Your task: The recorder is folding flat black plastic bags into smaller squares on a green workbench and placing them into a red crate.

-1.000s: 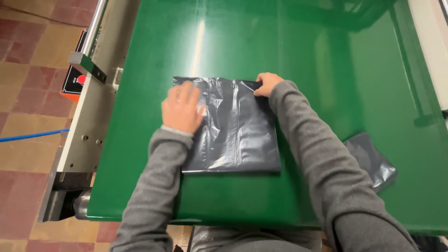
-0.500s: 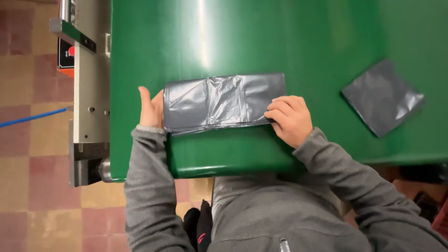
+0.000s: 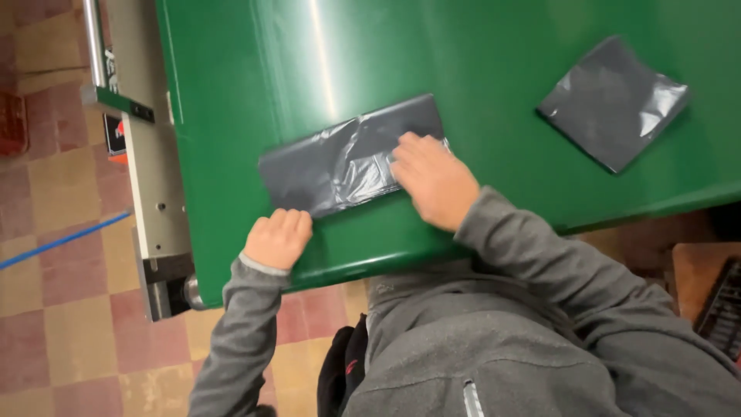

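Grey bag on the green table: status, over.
Right hand flat on folded grey bag. Left hand at its near corner. Second folded bag lies apart.

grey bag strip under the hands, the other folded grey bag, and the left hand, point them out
grey bag strip (image 3: 324, 166), head view, on its crinkled middle left of the right hand.
folded grey bag (image 3: 610, 100), head view, on its flat centre.
left hand (image 3: 276, 238), head view, on the knuckles.
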